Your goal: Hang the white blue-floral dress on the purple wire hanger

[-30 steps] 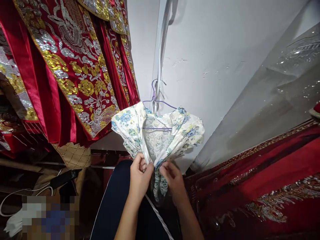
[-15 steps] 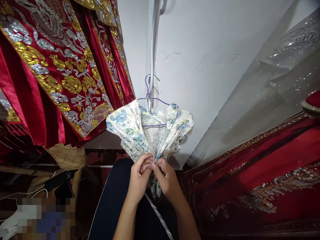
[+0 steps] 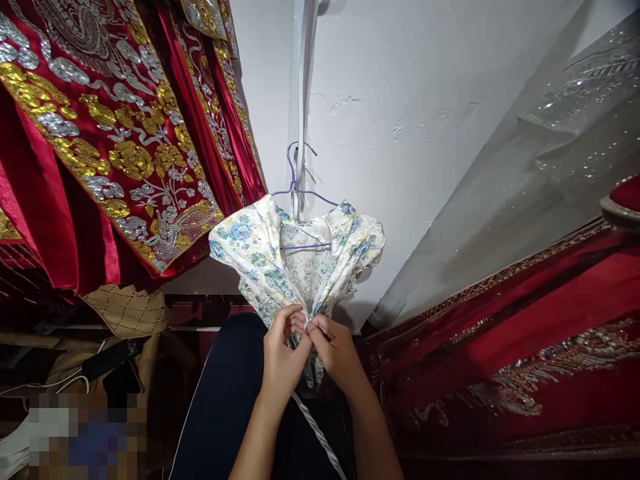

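Head view: left hand (image 3: 283, 360) & right hand (image 3: 336, 353) meet at centre, fingers curled in, both pinching the gathered waist of the floral dress (image 3: 295, 260). Dress hangs on a purple hanger (image 3: 300, 193) against the white wall (image 3: 425, 133), long axis vertical, collar at 12 o'clock, hem at 6. Red embroidered robes (image 3: 115, 133) hang at 10 o'clock

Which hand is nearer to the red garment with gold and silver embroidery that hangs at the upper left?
Left. The left hand pinches the floral dress on the side toward the red embroidered garment; the right hand grips the same dress just beyond it, farther away.
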A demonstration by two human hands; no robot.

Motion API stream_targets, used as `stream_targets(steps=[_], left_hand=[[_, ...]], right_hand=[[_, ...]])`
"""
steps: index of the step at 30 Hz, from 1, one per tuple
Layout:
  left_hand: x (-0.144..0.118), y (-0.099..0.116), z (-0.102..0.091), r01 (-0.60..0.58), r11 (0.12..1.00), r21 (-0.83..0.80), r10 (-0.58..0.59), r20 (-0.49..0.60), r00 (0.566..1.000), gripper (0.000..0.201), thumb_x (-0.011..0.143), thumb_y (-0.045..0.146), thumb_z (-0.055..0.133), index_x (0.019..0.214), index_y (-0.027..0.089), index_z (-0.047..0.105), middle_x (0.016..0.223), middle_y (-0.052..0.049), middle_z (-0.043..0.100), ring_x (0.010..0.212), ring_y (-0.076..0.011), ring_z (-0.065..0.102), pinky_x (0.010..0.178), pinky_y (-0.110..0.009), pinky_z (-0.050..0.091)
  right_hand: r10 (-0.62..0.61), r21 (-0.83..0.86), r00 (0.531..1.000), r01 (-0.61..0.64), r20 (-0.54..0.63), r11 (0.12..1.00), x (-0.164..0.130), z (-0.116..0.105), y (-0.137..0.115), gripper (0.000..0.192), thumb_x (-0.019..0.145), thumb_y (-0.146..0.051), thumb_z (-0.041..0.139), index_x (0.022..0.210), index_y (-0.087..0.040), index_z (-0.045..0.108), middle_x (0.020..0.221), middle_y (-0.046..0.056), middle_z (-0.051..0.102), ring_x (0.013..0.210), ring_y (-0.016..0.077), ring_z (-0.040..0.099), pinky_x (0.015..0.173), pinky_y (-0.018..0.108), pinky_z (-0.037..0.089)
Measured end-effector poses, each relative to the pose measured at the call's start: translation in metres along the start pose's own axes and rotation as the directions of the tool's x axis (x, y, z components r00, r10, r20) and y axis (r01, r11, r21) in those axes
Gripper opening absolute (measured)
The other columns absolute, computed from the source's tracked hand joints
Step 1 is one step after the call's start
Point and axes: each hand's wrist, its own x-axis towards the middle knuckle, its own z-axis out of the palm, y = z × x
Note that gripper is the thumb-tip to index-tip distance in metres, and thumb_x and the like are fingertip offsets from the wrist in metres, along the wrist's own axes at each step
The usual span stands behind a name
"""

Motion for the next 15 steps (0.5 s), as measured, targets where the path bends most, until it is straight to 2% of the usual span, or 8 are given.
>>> stream_targets(steps=[4, 7, 9, 12, 15], left_hand=[[0.0, -0.002, 0.001, 0.021, 1.0, 0.007, -0.021, -0.031, 0.999, 0.029, 0.079, 0.022, 0.065, 0.108, 0.021, 0.061, 0.092, -0.004, 0.062, 0.085, -0.0177, 0.061, 0.077, -0.028, 0.05], [0.001, -0.003, -0.001, 0.006, 1.0, 0.031, -0.006, -0.023, 1.0, 0.025, 0.076, 0.017, 0.062, 0.101, 0.022, 0.061, 0.085, -0.002, 0.059, 0.079, -0.0159, 0.056, 0.074, -0.027, 0.047], [0.004, -0.004, -0.004, -0.01, 0.999, 0.036, 0.01, 0.001, 1.0, 0.024, 0.076, 0.015, 0.059, 0.099, 0.022, 0.06, 0.084, -0.001, 0.057, 0.077, -0.0151, 0.054, 0.073, -0.026, 0.046], [0.007, -0.009, -0.011, -0.02, 0.999, 0.041, 0.019, 0.033, 0.999, 0.019, 0.077, 0.014, 0.057, 0.095, 0.021, 0.058, 0.083, -0.001, 0.054, 0.077, -0.0147, 0.052, 0.072, -0.025, 0.045], [0.01, -0.014, -0.015, -0.006, 0.999, 0.049, 0.004, 0.036, 0.999, 0.015, 0.078, 0.016, 0.057, 0.092, 0.021, 0.058, 0.081, -0.001, 0.052, 0.075, -0.0146, 0.051, 0.07, -0.025, 0.044]], right_hand=[[0.082, 0.153, 0.993, -0.068, -0.082, 0.986, 0.0, 0.004, 0.0, 0.021, 0.082, -0.028, 0.054, 0.063, -0.02, 0.053, 0.056, -0.003, 0.042, 0.054, 0.013, 0.038, 0.053, 0.026, 0.031], [0.17, 0.274, 0.982, -0.141, -0.084, 0.951, 0.001, 0.005, -0.004, 0.018, 0.08, -0.028, 0.055, 0.065, -0.019, 0.061, 0.05, -0.004, 0.047, 0.047, 0.0125, 0.04, 0.049, 0.026, 0.032], [0.206, 0.317, 0.975, -0.171, -0.081, 0.933, 0.007, 0.003, -0.01, 0.02, 0.079, -0.031, 0.057, 0.065, -0.018, 0.063, 0.045, -0.004, 0.044, 0.043, 0.0106, 0.036, 0.046, 0.025, 0.027], [0.197, 0.397, 0.976, -0.145, -0.093, 0.906, 0.03, -0.001, -0.027, 0.023, 0.08, -0.035, 0.062, 0.068, -0.016, 0.067, 0.042, -0.008, 0.033, 0.042, 0.008, 0.025, 0.043, 0.025, 0.019], [0.176, 0.509, 0.983, -0.122, -0.058, 0.852, 0.068, -0.008, -0.05, 0.023, 0.077, -0.036, 0.068, 0.071, -0.014, 0.068, 0.043, -0.009, 0.03, 0.041, 0.0065, 0.022, 0.041, 0.024, 0.017]])
